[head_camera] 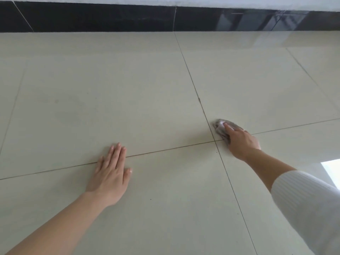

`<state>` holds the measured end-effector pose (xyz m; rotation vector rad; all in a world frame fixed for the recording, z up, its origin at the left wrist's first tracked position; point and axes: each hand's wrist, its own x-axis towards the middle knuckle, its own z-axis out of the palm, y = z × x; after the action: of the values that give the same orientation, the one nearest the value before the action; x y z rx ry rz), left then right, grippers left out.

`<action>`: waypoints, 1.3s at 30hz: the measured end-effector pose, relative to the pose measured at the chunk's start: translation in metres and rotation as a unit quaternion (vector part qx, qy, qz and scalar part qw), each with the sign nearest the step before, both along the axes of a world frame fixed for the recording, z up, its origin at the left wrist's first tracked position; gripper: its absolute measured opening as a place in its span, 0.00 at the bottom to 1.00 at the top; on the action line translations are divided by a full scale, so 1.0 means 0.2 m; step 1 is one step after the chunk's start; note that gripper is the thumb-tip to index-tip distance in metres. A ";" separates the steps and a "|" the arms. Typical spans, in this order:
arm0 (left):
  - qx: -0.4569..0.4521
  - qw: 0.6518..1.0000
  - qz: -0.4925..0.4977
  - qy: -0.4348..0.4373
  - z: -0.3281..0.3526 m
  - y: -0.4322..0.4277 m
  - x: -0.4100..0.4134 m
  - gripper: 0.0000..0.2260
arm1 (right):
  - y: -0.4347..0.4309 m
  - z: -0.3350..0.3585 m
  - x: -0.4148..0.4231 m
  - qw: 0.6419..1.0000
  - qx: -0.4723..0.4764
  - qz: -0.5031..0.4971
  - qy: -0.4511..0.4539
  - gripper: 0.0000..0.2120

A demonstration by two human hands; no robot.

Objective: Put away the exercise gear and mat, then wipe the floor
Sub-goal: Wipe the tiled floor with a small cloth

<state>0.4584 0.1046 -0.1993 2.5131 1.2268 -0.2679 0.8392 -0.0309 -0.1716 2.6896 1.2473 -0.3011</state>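
Your left hand (110, 173) lies palm down on the pale tiled floor (128, 89), its grip spread flat with the fingers straight and close together, across a seam between tiles. Your right hand (241, 142) reaches further out and presses a crumpled grey cloth (219, 128) onto the floor, just beside the spot where four tiles meet. The index finger lies straight along the top of the cloth. The other fingers are hidden, so you cannot tell whether that grip curls round it. A white ribbed sleeve (309, 203) covers your right upper arm. A black skirting (92, 17) runs along the far edge of the floor.
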 end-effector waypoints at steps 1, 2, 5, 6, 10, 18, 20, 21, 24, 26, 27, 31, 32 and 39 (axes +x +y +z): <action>-0.003 1.000 -0.003 0.003 0.01 0.00 -0.01 0.36 | -0.04 -0.01 0.01 1.000 0.004 -0.019 0.008 0.24; -0.003 1.000 -0.007 0.007 0.01 -0.01 -0.02 0.36 | -0.07 -0.03 -0.01 1.000 0.013 -0.024 0.013 0.23; 0.001 1.000 -0.009 0.010 0.00 -0.02 -0.04 0.37 | -0.13 -0.06 -0.20 0.998 0.039 0.013 0.049 0.23; 0.005 1.000 -0.008 0.007 -0.01 -0.02 -0.04 0.37 | -0.15 -0.07 -0.30 0.996 0.043 0.044 0.058 0.25; 0.017 1.000 -0.007 -0.019 -0.04 -0.02 -0.04 0.37 | -0.25 -0.05 -0.77 0.955 0.098 0.252 0.117 0.31; 0.008 1.000 0.003 0.009 -0.01 0.00 -0.08 0.40 | -0.15 -0.05 -0.95 0.860 0.052 0.493 0.121 0.36; 0.009 0.999 0.028 0.017 0.00 0.00 -0.14 0.40 | -0.02 -0.03 -0.79 0.917 0.079 0.380 0.090 0.34; 0.010 0.999 0.040 0.020 0.00 0.00 -0.18 0.40 | 0.04 -0.02 -0.69 0.947 0.071 0.303 0.084 0.32; 0.005 0.998 0.064 0.009 0.00 0.01 -0.28 0.40 | 0.16 0.01 -0.41 0.992 0.060 0.090 0.067 0.26; 0.009 0.998 0.059 0.015 0.00 0.01 -0.30 0.39 | 0.18 0.02 -0.28 0.997 0.047 0.003 0.057 0.26; 0.012 0.998 0.060 0.015 -0.01 0.00 -0.30 0.39 | 0.17 0.02 -0.23 0.998 0.036 -0.018 0.052 0.27; 0.042 0.996 0.080 -0.009 -0.04 -0.03 -0.25 0.37 | 0.06 0.01 -0.19 0.996 0.061 -0.051 0.035 0.29; 0.050 0.995 0.084 -0.016 -0.05 -0.03 -0.23 0.36 | 0.02 0.00 -0.20 0.994 0.078 -0.063 0.035 0.29; 0.074 0.994 0.075 -0.031 -0.10 0.00 -0.15 0.34 | -0.28 -0.04 -0.71 0.971 0.118 0.201 0.050 0.32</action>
<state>0.4281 0.1041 -0.2186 2.5127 1.4507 -0.0641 0.6972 -0.0876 -0.1802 2.5413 1.9245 -0.2467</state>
